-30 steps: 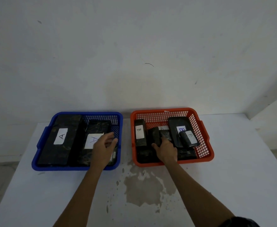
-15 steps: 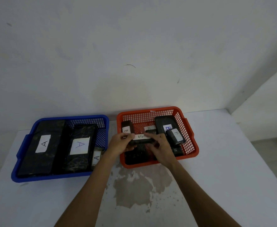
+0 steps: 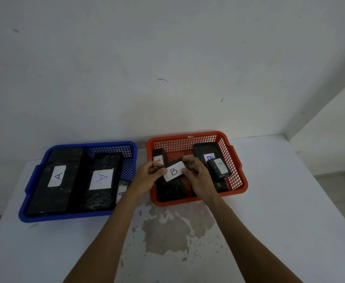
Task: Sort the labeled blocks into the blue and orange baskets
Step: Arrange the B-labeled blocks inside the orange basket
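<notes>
Both hands hold one small black block labelled B (image 3: 174,171) just above the orange basket (image 3: 239,187). My left hand (image 3: 147,178) pinches its left end and my right hand (image 3: 198,176) grips its right end. Other dark B blocks lie in the orange basket: one upright at the back left (image 3: 159,157), a flat one at the back right (image 3: 205,152), a small one (image 3: 218,167) on it. The blue basket (image 3: 30,201) on the left holds two long black A blocks (image 3: 57,176) (image 3: 101,178) and a small A block (image 3: 122,192).
The baskets sit side by side on a white table (image 3: 279,221) against a pale wall. A worn brown patch (image 3: 173,231) marks the tabletop in front of the orange basket. The table's right edge runs past the orange basket.
My left hand left the blue basket and joined my right hand over the orange basket. Together they lifted a B block and turned its label up towards me.
</notes>
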Motion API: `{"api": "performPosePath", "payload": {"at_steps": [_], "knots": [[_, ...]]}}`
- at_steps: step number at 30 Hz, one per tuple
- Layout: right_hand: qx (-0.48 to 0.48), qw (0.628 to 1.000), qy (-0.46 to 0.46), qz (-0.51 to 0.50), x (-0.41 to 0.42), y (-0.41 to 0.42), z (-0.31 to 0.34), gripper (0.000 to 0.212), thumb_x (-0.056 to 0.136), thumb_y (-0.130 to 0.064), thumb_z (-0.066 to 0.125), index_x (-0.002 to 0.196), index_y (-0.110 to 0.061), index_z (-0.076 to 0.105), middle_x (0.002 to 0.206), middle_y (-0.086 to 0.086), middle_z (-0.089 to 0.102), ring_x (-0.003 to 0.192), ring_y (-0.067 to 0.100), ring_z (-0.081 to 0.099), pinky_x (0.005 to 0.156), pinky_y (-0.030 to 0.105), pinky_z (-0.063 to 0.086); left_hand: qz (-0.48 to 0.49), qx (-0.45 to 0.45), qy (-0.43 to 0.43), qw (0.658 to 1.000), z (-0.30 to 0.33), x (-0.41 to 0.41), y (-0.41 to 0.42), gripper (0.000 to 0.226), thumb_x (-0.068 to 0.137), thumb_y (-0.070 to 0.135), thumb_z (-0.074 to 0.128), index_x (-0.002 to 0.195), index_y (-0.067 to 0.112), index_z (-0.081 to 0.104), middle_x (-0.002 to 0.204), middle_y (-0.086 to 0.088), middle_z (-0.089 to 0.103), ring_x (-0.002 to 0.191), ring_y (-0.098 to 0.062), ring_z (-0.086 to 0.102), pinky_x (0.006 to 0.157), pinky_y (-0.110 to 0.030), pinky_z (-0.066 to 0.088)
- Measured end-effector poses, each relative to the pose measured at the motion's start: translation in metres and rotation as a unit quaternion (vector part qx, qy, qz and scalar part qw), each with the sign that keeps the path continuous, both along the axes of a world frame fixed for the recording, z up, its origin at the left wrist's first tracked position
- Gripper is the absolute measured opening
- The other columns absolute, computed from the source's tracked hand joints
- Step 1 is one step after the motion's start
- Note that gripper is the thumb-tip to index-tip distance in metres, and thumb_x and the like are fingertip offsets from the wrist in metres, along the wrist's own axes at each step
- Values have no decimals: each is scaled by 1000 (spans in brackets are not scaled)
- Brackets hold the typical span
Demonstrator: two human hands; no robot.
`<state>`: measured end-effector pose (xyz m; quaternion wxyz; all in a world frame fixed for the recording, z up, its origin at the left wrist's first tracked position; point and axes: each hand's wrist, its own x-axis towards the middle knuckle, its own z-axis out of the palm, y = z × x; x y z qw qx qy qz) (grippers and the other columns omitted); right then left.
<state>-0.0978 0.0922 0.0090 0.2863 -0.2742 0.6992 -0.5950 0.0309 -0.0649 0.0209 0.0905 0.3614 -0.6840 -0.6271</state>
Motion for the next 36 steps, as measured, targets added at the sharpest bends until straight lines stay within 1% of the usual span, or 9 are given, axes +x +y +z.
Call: {"api": "performPosePath", "payload": {"at_steps": [6, 11, 14, 17, 20, 24, 28, 33, 36], "knots": [[11, 995, -98, -32, 0, 4, -5, 40, 97, -16, 65, 133, -22, 49, 118, 1, 69, 105, 12, 71, 80, 27, 60, -77, -101, -53, 991, -15, 2, 2, 38, 87, 37, 71, 119, 18, 65, 109, 3, 71, 98, -9, 67, 77, -21, 54], [67, 991, -112, -20, -9, 11, -16, 30, 97, -21, 65, 126, -20, 58, 117, 9, 69, 96, 13, 74, 73, 24, 60, -111, -177, -52, 977, -23, -2, 13, 36, 89, 41, 67, 119, 23, 67, 114, 7, 71, 97, -1, 64, 82, -20, 55], [132, 988, 3, -78, -33, 14, -16, 32, 98, -20, 63, 130, -18, 57, 122, 7, 66, 106, 17, 70, 79, 32, 63, -95, -260, -49, 960, -26, -1, 17, 35, 91, 40, 63, 122, 24, 64, 107, 13, 66, 84, 7, 58, 71, -9, 45], [217, 960, 143, -104, -64, 23, -15, 34, 98, -23, 62, 132, -18, 59, 120, 9, 66, 101, 19, 69, 69, 25, 61, -97, -310, -72, 943, -30, -1, 15, 32, 92, 34, 64, 121, 20, 66, 107, 7, 72, 82, 0, 61, 74, -15, 49], [268, 934, 196, -131, -85, 33, -18, 37, 99, -27, 62, 135, -20, 58, 124, 9, 64, 100, 23, 71, 62, 22, 58, -101, -292, -72, 948, -29, -6, 10, 32, 92, 30, 65, 122, 18, 65, 108, 3, 73, 85, -2, 63, 77, -18, 52], [340, 892, 250, -160, -93, 45, -29, 41, 97, -37, 62, 136, -26, 55, 136, 6, 55, 115, 28, 64, 81, 35, 58, -143, -292, -99, 940, -25, -17, 7, 39, 92, 30, 66, 129, 17, 62, 115, 0, 72, 95, -9, 66, 86, -29, 55], [331, 903, 222, -162, -92, 48, -36, 43, 97, -40, 62, 136, -26, 53, 136, 7, 53, 116, 28, 62, 84, 37, 59, -227, -372, -145, 888, -25, -24, 14, 43, 91, 35, 66, 132, 24, 60, 123, -2, 68, 106, -16, 64, 88, -33, 54], [266, 929, 219, -133, -102, 35, -33, 32, 95, -32, 67, 125, -25, 60, 120, 2, 59, 96, 11, 60, 57, 10, 44, -353, -419, -226, 805, -31, -30, 21, 46, 88, 37, 67, 132, 28, 59, 124, -2, 65, 109, -19, 61, 90, -39, 54], [177, 967, 99, -153, -118, 17, -22, 22, 95, -21, 67, 117, -19, 64, 110, 1, 67, 100, 17, 68, 70, 26, 61, -374, -404, -237, 800, -32, -33, 17, 49, 89, 36, 67, 136, 28, 55, 128, 0, 62, 114, -20, 58, 95, -38, 51]]}}
